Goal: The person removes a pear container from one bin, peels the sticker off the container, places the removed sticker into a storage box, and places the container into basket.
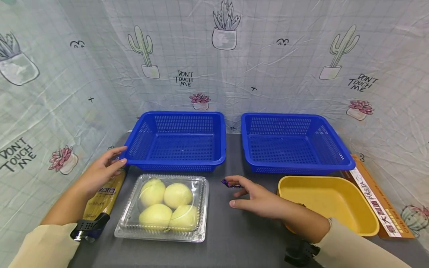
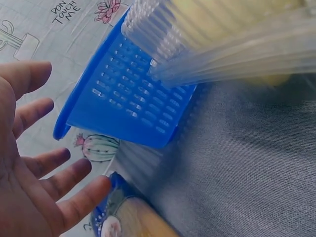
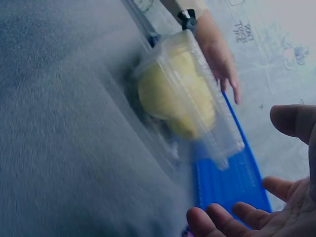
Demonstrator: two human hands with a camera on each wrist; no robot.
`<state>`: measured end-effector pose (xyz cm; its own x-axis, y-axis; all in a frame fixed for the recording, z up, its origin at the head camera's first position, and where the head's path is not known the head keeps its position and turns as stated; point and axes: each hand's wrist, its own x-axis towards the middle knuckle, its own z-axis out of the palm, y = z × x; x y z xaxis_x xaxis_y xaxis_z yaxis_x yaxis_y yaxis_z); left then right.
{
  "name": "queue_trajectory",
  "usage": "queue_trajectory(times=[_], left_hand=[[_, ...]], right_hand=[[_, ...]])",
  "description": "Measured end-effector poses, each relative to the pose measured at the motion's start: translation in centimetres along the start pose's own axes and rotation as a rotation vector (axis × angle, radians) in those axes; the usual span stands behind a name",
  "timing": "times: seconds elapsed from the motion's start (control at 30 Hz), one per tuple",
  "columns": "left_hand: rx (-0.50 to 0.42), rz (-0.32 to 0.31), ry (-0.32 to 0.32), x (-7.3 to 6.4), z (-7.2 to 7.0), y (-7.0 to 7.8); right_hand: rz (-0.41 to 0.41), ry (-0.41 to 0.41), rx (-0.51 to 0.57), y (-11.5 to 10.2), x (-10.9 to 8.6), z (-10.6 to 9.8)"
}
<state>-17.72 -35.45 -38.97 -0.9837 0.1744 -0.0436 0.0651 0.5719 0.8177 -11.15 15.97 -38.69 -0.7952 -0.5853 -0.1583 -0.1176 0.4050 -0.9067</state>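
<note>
Here, on the left, a person's left hand point(image 1: 104, 168) is loose, with its fingers apart, and it holds nothing. It is just beside the near left corner of the left blue basket point(image 1: 177, 162), and the left wrist view shows a gap between them. A long yellow plastic pack point(image 1: 106, 197) lies partly under the left arm. In front of the left basket sits a clear plastic box point(image 1: 161, 236) with its lid down. Four round, pale yellow fruits point(image 1: 178, 195) are inside it.

Next, on the dark gray table point(image 1: 231, 242), lies a small purple-wrapped candy point(image 1: 226, 182), right of the clear box. The right hand point(image 1: 257, 201) is by the candy, with its fingers loose and gripping nothing. I cannot tell if a finger touches the candy. Behind this hand is the right blue basket point(image 1: 301, 167). A yellow tub point(image 1: 335, 201) sits in front of that basket. Last, on the right, a long orange box point(image 1: 378, 203) with a white label lies beside the tub.
</note>
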Motion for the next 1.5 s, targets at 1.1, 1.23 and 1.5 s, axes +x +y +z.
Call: queue_trajectory(times=[1.1, 1.23, 1.5], left_hand=[[-0.125, 0.04, -0.023, 2.7, 1.5, -1.4], [-0.134, 0.041, -0.028, 2.8, 1.6, -1.5], [-0.153, 0.038, -0.039, 2.6, 1.5, -1.6]], right_hand=[[-0.032, 0.152, 0.373, 1.3, 5.7, 9.6], [-0.07, 0.179, 0.351, 1.4, 5.8, 10.3], [-0.111, 0.179, 0.403, 1.5, 5.8, 11.4]])
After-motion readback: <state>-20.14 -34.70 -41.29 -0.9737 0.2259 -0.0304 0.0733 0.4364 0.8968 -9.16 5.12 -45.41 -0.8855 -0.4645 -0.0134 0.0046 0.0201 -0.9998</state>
